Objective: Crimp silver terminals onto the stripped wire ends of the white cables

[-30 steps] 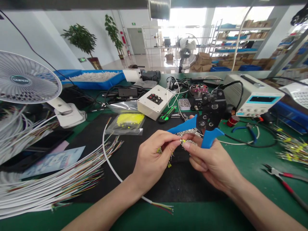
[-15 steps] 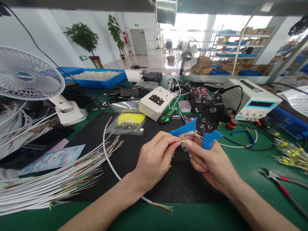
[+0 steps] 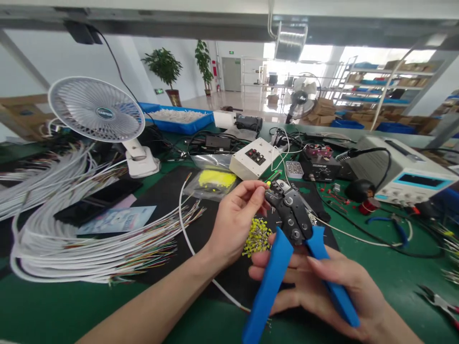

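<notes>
My left hand (image 3: pixel 238 217) is closed in a pinch, thumb against forefinger. A small terminal with a yellow sleeve (image 3: pixel 268 184) shows at its fingertips, right at the jaws of the crimping pliers (image 3: pixel 291 212); whether it sits inside the jaws I cannot tell. My right hand (image 3: pixel 319 286) holds the pliers by their blue handles, which are spread apart, with fingers around them from below. Under the hands, a pile of yellow-sleeved terminals (image 3: pixel 256 238) lies on the black mat (image 3: pixel 168 184). Loose silver terminals (image 3: pixel 311 217) are partly hidden behind the pliers.
White multi-core cables (image 3: pixel 118 253) fan out at left, near a desk fan (image 3: pixel 103 112). A bag of yellow sleeves (image 3: pixel 217 180) and a switch box (image 3: pixel 254 157) are beyond the hands. A power supply (image 3: pixel 405 167) and cutters (image 3: pixel 439 301) are on the right.
The crimping pliers have turned in my right hand, bringing their jaws to my left fingertips. My right fingers have left the small yellow-sleeved piece. The view has swung left, uncovering the yellow-sleeved pile.
</notes>
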Tool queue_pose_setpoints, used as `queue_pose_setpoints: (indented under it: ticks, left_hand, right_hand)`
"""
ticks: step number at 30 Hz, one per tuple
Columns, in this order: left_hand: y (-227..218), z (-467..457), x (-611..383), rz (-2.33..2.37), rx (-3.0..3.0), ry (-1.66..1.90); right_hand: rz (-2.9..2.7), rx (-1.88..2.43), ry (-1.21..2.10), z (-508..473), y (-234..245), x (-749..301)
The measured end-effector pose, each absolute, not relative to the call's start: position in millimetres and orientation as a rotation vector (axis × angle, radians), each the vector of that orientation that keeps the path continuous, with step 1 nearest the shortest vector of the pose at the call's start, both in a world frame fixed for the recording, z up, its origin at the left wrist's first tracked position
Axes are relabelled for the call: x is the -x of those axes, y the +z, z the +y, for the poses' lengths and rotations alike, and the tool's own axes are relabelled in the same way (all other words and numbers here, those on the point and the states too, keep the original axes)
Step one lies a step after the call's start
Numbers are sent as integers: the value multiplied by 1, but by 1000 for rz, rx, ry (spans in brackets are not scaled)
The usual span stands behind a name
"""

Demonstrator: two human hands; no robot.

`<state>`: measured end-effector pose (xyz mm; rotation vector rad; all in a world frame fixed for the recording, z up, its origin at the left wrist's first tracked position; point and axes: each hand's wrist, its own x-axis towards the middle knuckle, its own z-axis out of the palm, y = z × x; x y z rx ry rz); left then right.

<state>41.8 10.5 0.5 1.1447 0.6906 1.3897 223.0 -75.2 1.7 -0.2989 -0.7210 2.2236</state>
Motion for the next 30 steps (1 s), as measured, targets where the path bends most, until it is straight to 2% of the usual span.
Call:
queue_pose_setpoints:
  ticks: [30]
  left_hand:
    - [-2,-2,-48,533,-945,1308]
  right_hand:
    - [-585,340,2313,-82,1,-214]
